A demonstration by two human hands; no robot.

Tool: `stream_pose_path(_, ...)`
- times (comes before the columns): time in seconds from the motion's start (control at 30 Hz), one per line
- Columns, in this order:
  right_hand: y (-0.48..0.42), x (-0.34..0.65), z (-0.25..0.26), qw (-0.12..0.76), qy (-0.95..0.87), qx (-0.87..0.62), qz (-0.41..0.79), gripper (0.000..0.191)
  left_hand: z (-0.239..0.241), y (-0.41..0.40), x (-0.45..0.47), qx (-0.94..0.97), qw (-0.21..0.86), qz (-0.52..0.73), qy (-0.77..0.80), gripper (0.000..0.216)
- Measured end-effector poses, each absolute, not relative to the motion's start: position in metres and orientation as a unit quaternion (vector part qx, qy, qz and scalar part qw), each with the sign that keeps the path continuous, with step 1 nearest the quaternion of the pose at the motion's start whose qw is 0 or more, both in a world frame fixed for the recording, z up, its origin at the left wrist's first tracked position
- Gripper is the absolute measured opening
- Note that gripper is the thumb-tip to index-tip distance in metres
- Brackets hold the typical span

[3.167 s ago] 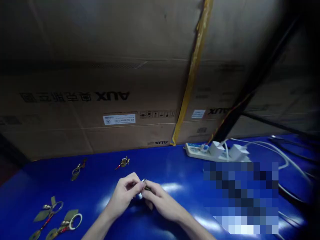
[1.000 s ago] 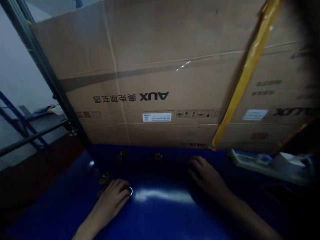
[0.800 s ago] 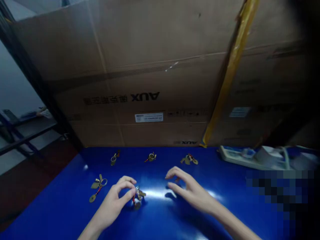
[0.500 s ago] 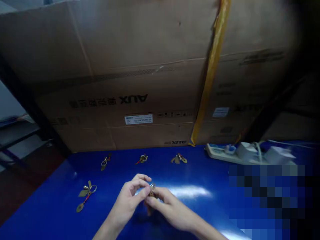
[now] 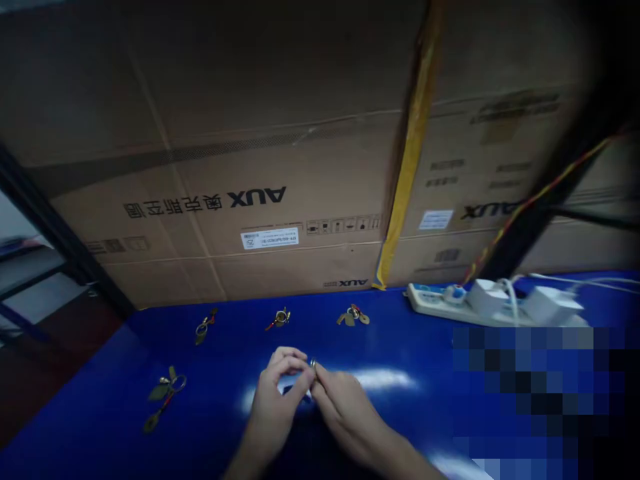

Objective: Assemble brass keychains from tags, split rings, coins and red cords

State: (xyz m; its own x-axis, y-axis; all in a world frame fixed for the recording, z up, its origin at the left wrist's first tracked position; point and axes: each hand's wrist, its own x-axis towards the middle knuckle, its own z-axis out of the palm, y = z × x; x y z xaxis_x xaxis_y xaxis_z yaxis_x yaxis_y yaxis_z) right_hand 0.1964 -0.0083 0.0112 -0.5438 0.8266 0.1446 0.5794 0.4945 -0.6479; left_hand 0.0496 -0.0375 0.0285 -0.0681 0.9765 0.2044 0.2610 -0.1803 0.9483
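My left hand (image 5: pixel 276 400) and my right hand (image 5: pixel 341 405) meet over the blue table (image 5: pixel 420 363), fingertips pinched together on a small keychain (image 5: pixel 312 365) whose metal ring shows between them. The rest of that keychain is hidden by my fingers. Three more keychains lie in a row near the boxes: one at the left (image 5: pixel 203 327), one in the middle (image 5: pixel 280 318), one at the right (image 5: pixel 353 315). Another keychain with leaf-shaped tags and a red cord (image 5: pixel 165 392) lies at the near left.
Large brown cardboard boxes (image 5: pixel 250 200) stand along the back of the table, with a yellow strap (image 5: pixel 405 180) between them. A white power strip (image 5: pixel 470 301) with plugs and white cables lies at the back right. The table's left edge drops to a dark floor.
My left hand picked a keychain up from the table at the left and brought it to the middle, where my right hand joined it. The view swung to the right.
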Motion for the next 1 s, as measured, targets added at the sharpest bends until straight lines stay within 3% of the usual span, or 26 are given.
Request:
stream_pose_path(0.17, -0.007, 0.202, 0.009, 0.225, -0.861, -0.372, 0.265, 0.027, 0.024, -0.035, 0.041, 0.605, 0.356, 0.484, 0.523, 0.019)
stream_pose_path(0.3, 0.004, 0.207, 0.010, 0.170, -0.895, -0.383, 0.154, 0.015, 0.020, -0.028, 0.037, 0.562, 0.459, 0.462, 0.510, 0.029)
stream_pose_path(0.43, 0.010, 0.209, 0.008, 0.163, -0.896, -0.392, 0.126, 0.010, 0.019, -0.021, 0.039, 0.533, 0.535, 0.439, 0.486, 0.035)
stream_pose_path(0.67, 0.003, 0.207, 0.003, 0.197, -0.888, -0.382, 0.165, 0.017, 0.014, -0.028, 0.045, 0.590, 0.396, 0.488, 0.507, 0.028)
stream_pose_path(0.87, 0.010, 0.210, 0.005, 0.153, -0.915, -0.364, 0.082, 0.011, 0.008, -0.021, 0.041, 0.610, 0.415, 0.404, 0.541, 0.040)
stream_pose_path(0.93, 0.014, 0.212, 0.009, 0.181, -0.902, -0.378, 0.104, 0.012, 0.007, -0.020, 0.042, 0.626, 0.418, 0.370, 0.545, 0.042)
stream_pose_path(1.0, 0.019, 0.216, 0.013, 0.267, -0.848, -0.410, 0.203, 0.014, 0.009, -0.023, 0.044, 0.632, 0.414, 0.354, 0.551, 0.043)
